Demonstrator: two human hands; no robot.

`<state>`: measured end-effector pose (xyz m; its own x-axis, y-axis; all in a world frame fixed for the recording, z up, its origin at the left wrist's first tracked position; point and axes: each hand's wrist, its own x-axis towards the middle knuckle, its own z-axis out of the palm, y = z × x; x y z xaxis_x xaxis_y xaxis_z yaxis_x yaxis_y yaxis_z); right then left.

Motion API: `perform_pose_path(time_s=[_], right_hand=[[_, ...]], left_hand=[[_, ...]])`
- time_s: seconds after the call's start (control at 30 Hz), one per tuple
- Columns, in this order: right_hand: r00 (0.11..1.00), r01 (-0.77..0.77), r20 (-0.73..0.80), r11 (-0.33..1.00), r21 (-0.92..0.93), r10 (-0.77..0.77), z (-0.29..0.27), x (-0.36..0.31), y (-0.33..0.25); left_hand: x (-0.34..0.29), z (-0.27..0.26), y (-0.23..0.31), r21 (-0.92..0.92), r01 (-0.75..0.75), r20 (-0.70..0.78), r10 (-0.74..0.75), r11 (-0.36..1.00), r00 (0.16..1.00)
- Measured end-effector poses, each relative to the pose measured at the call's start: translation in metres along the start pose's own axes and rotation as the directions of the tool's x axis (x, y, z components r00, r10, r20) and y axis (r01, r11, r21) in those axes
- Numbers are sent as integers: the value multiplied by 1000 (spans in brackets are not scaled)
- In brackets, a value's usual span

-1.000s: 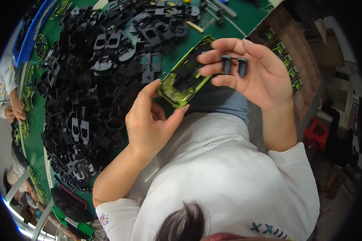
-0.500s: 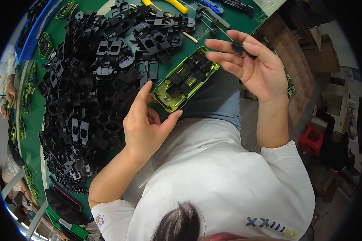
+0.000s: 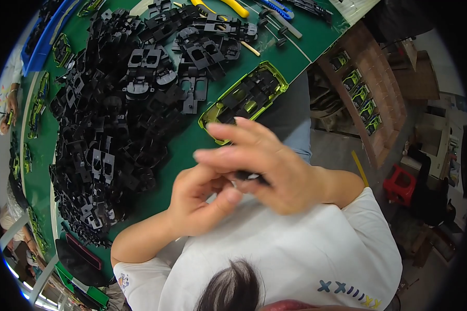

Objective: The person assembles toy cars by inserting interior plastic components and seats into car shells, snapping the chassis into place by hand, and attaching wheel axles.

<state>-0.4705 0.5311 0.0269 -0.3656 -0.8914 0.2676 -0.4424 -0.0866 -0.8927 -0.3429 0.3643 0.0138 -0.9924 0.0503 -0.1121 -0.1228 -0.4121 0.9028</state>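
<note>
Green workbench matting (image 3: 290, 57) is carrying a large heap of black plastic parts (image 3: 114, 114) on the left. Both hands are meeting near the body: the right hand (image 3: 267, 166) and left hand (image 3: 202, 199) are together pinching a small black part (image 3: 251, 177). A yellow-green toy car body (image 3: 246, 98) is lying just beyond them on the mat.

The scene is lit brightly and evenly from above, and only soft, short shadows are cast on the green table (image 3: 192, 150). Faint glare is seen on the lime-green car shell (image 3: 246, 98). The hands at the centre of the frame are slightly softened by motion blur. Straight edges are bent strongly toward the rim, and the circular view is enclosed by a black border. A bright strip is blown out at the lower left.
</note>
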Motion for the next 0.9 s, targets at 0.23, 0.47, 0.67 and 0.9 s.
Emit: perform_pose_path(time_s=[0.23,0.47,0.67,0.9], right_hand=[[993,74,91,997,-34,-71,9,-4,8],[992,86,92,996,-13,-85,-4,-8,4],[984,-73,-169,992,-105,54,-27,-16,-22],[922,-340,-76,888,311,379,-6,-25,-14]], left_hand=[[3,-11,-5,-157,155,167,-128,975,978],[4,-6,-2,117,-34,150,16,993,989],[9,-11,9,785,-503,301,488,361,820],[14,-8,-1,761,-645,560,573,-70,598]])
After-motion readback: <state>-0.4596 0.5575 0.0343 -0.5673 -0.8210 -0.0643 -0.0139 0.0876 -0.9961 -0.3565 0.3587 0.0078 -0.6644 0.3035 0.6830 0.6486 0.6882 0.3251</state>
